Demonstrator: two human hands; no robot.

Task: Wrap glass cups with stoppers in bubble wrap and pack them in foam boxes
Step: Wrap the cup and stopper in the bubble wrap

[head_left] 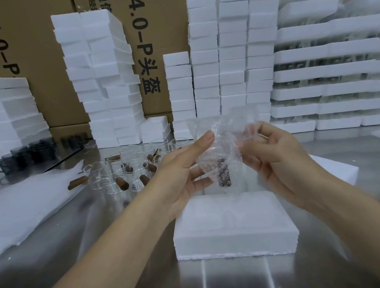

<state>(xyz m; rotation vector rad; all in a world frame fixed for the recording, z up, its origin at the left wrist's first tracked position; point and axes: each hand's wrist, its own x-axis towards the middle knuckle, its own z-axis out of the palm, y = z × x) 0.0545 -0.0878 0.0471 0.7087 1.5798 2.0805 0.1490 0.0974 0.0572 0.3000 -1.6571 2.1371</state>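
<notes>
Overhead, left hand and right hand both pinch the bubble-wrapped cup — light, fragile, slippery — best cradled around its padded body.

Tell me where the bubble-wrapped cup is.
The bubble-wrapped cup is mid-frame in the head view, held between left hand and right hand above the foam box.

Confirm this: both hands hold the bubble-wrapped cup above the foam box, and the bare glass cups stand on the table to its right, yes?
Not quite. In the head view the bare glass cups stand on the table to the left of the foam box, not its right. The left hand and right hand do hold the bubble-wrapped cup above it.
</notes>
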